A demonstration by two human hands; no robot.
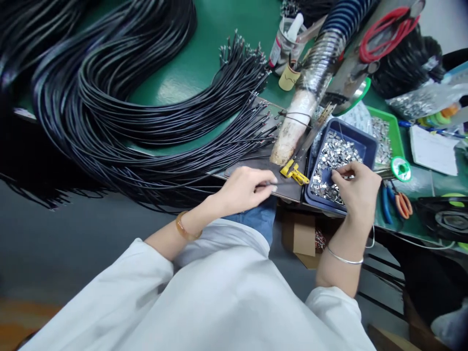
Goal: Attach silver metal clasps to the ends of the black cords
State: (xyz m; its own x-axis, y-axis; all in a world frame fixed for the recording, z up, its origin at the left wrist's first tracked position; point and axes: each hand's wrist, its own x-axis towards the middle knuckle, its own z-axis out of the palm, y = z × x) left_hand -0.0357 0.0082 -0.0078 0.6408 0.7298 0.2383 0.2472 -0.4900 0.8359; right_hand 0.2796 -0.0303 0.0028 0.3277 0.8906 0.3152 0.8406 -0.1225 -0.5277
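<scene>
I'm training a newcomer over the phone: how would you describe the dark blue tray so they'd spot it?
On the green tabletop, follow the ribbed hose down to its pale, stained end. Just right of that is the dark blue tray of small silvery metal pieces, the right hand over it. Its colour sets it apart from the bright green tray beyond.

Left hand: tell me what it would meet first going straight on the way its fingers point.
The left hand would probably meet the yellow clip-like piece first, with the blue tray beyond it. Depth is unclear in this one view, so it might pass above the piece.
</scene>
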